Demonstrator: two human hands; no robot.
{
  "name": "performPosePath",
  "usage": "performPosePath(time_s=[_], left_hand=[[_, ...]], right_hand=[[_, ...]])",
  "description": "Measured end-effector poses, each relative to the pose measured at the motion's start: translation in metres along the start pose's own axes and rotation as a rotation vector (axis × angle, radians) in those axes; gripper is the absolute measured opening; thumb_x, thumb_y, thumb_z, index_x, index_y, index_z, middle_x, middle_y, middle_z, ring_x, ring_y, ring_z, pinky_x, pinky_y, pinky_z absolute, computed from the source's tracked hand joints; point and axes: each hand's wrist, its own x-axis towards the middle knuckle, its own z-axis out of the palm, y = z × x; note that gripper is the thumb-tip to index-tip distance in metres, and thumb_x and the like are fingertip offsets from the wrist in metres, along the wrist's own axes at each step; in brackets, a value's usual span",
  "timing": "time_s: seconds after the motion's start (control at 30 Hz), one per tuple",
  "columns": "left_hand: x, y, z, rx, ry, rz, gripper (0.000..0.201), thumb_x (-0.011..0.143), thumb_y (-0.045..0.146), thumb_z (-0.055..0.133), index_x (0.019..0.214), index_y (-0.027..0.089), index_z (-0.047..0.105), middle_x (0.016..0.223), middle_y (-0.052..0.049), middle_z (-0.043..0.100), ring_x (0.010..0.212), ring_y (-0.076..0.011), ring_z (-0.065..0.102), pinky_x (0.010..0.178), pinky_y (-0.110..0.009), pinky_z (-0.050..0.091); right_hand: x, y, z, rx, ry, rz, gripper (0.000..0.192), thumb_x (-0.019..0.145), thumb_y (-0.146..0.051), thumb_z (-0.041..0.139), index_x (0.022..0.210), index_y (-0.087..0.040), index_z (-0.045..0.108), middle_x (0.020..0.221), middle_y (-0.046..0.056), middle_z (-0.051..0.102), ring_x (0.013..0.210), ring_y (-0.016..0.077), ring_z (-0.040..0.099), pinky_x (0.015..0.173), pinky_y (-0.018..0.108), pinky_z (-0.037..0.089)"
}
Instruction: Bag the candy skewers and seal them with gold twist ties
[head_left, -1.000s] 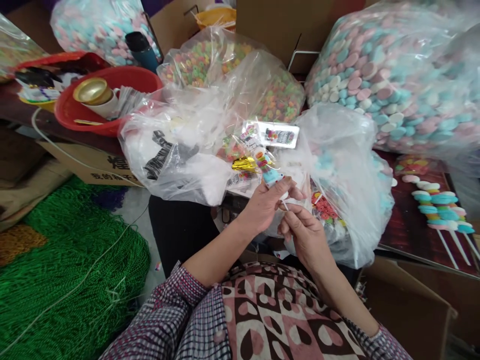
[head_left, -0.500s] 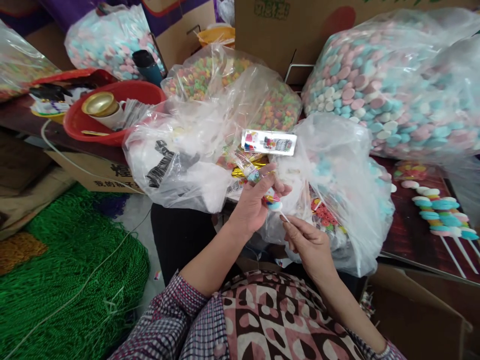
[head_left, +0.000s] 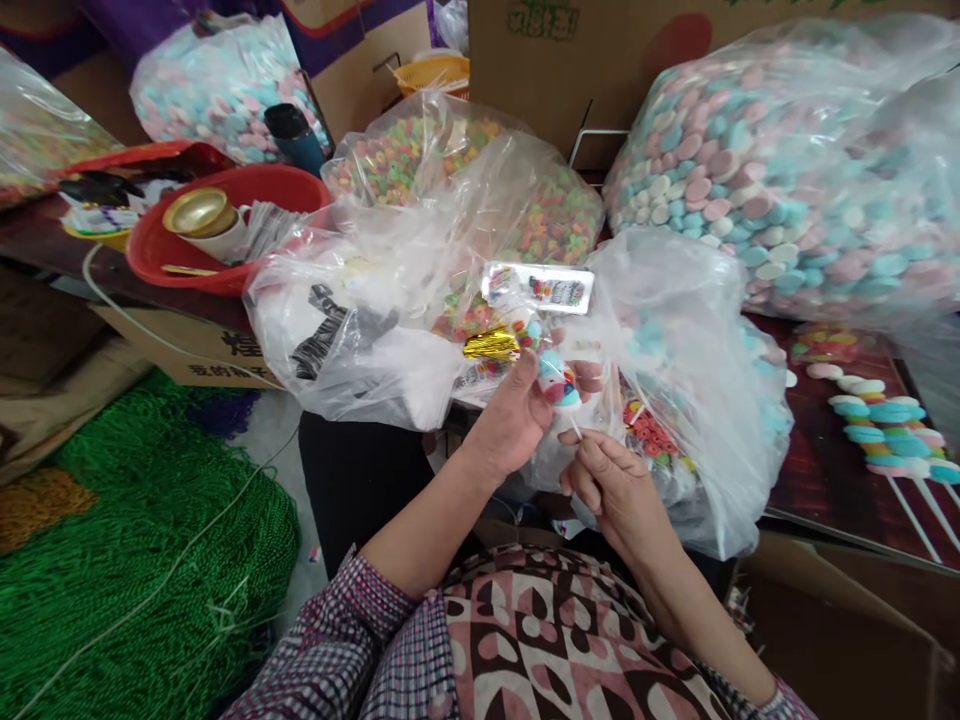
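Note:
A marshmallow candy skewer (head_left: 555, 372) in a clear printed wrapper is upright and slightly tilted between my hands. My left hand (head_left: 517, 415) is closed round its wrapped candies, thumb on the near side and fingers behind. Below it, my right hand (head_left: 615, 485) pinches the skewer's white stick between thumb and fingertips. Just beyond my left thumb lies a bundle of gold twist ties (head_left: 489, 344). Behind the hands is a stack of shiny printed wrappers (head_left: 551, 288). Red ring candies (head_left: 649, 430) show in a plastic bag beside my right hand.
Large clear bags of pastel marshmallows (head_left: 720, 180) and ring gummies (head_left: 420, 150) stand behind. Several candy skewers (head_left: 892, 430) lie on the table at right. A red basin (head_left: 150, 255) holds a gold bowl (head_left: 199, 212) at left. Green cord (head_left: 187, 540) is heaped on the floor.
My left fingers have moved down the wrapped skewer, and its candies now show between thumb and fingers. The gold ties are more exposed. My right hand still pinches the stick.

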Motion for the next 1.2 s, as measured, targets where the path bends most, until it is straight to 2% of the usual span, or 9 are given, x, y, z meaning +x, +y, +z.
performPosePath(time_s=[0.07,0.2,0.37,0.5,0.6,0.7,0.8,0.97,1.2], left_hand=[[0.002,-0.003,0.0,-0.007,0.043,0.026,0.04,0.082,0.057,0.069,0.098,0.02,0.067,0.086,-0.004,0.073,0.094,-0.0222,0.071,0.089,-0.038,0.052],[0.003,-0.011,0.0,0.035,0.095,-0.016,0.035,0.081,0.052,0.071,0.091,0.019,0.065,0.081,-0.004,0.073,0.09,-0.0226,0.072,0.075,-0.032,0.053],[0.0,-0.014,0.0,0.075,0.029,-0.088,0.045,0.077,0.053,0.075,0.106,0.02,0.065,0.095,-0.007,0.074,0.087,-0.0197,0.071,0.07,-0.029,0.049],[-0.003,-0.015,-0.002,0.195,0.01,-0.145,0.046,0.072,0.034,0.081,0.113,0.022,0.065,0.092,-0.003,0.073,0.082,-0.0151,0.067,0.071,-0.027,0.046],[-0.002,-0.014,-0.004,0.203,0.058,-0.124,0.038,0.075,0.028,0.074,0.111,0.019,0.066,0.075,0.001,0.068,0.073,-0.013,0.063,0.072,-0.028,0.045],[0.0,-0.011,-0.006,0.156,0.04,-0.095,0.03,0.075,0.022,0.067,0.104,0.015,0.067,0.061,0.004,0.057,0.065,-0.0116,0.058,0.073,-0.029,0.046],[-0.001,-0.009,-0.006,0.147,-0.059,-0.131,0.032,0.076,0.02,0.062,0.108,0.014,0.064,0.058,0.006,0.052,0.059,-0.0118,0.057,0.069,-0.03,0.048],[-0.004,-0.009,-0.003,0.191,-0.134,-0.248,0.024,0.074,0.022,0.06,0.097,0.018,0.058,0.057,0.008,0.046,0.044,-0.0107,0.051,0.05,-0.028,0.047],[-0.006,-0.008,0.001,0.278,-0.066,-0.298,0.028,0.074,0.021,0.056,0.102,0.019,0.056,0.056,0.01,0.038,0.038,-0.0049,0.031,0.039,-0.02,0.03]], right_hand=[[0.0,0.0,-0.001,0.007,-0.022,0.027,0.03,0.085,-0.05,0.07,0.089,-0.02,0.072,0.036,-0.011,0.036,0.036,0.0078,0.027,0.054,0.028,0.046],[0.0,0.001,0.0,-0.048,-0.002,0.027,0.032,0.085,-0.052,0.069,0.086,-0.02,0.069,0.036,-0.01,0.04,0.037,0.009,0.033,0.054,0.027,0.045],[0.002,0.001,0.001,-0.122,0.055,-0.035,0.035,0.088,-0.055,0.065,0.088,-0.02,0.068,0.037,-0.009,0.041,0.038,0.0092,0.034,0.053,0.026,0.044],[0.003,-0.004,-0.003,-0.32,0.058,-0.103,0.043,0.089,-0.06,0.059,0.099,-0.019,0.069,0.042,-0.007,0.048,0.038,0.0096,0.039,0.044,0.024,0.036],[0.002,-0.02,-0.009,-0.583,0.0,-0.224,0.041,0.091,-0.057,0.058,0.1,-0.02,0.073,0.05,-0.004,0.057,0.044,0.0118,0.049,0.047,0.026,0.041],[0.006,-0.043,-0.017,-0.763,0.183,-0.432,0.031,0.089,-0.049,0.062,0.095,-0.022,0.076,0.066,0.001,0.068,0.057,0.0144,0.058,0.059,0.029,0.048],[0.018,-0.059,-0.018,-0.705,0.339,-0.488,0.022,0.086,-0.043,0.067,0.094,-0.024,0.076,0.082,0.003,0.074,0.07,0.0163,0.064,0.069,0.032,0.052],[0.037,-0.057,-0.009,-0.569,0.199,-0.464,0.014,0.08,-0.035,0.072,0.087,-0.024,0.077,0.091,0.003,0.076,0.082,0.0181,0.067,0.077,0.034,0.052],[0.04,-0.049,-0.002,-0.487,0.216,-0.389,0.016,0.076,-0.037,0.074,0.083,-0.022,0.077,0.083,0.002,0.074,0.073,0.0164,0.063,0.074,0.032,0.049]])
